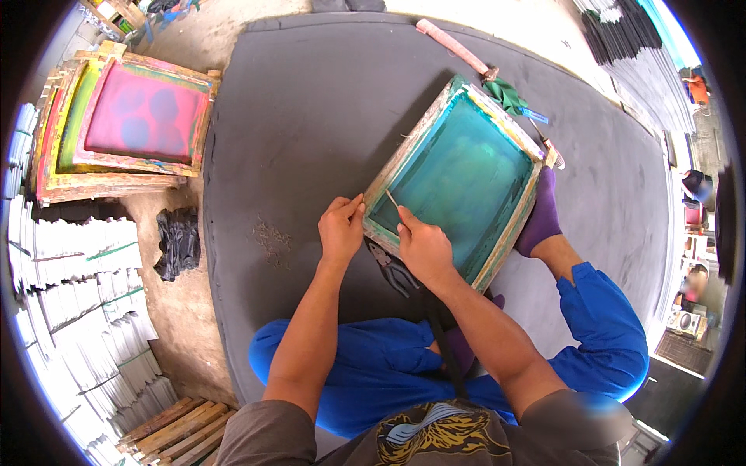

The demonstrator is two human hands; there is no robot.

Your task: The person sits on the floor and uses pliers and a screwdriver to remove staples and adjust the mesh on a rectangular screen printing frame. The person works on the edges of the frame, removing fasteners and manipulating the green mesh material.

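The fingers of the right hand (423, 247) pinch a thin sliver (392, 199) whose tip points into the near corner of the teal frame (458, 180). The left hand (340, 227) grips that same corner, fingers curled over the wooden rim from outside. The frame lies tilted on the grey mat (311, 109), towards the mat's near edge, its far side propped against a foot in a purple sock (541, 213). A pair of pliers (392, 268) lies just under the frame's near corner, between the hands. A hammer (458, 50) rests near the mat's far edge. Beyond the mat's left edge stands a stack of coloured frames (116, 124).
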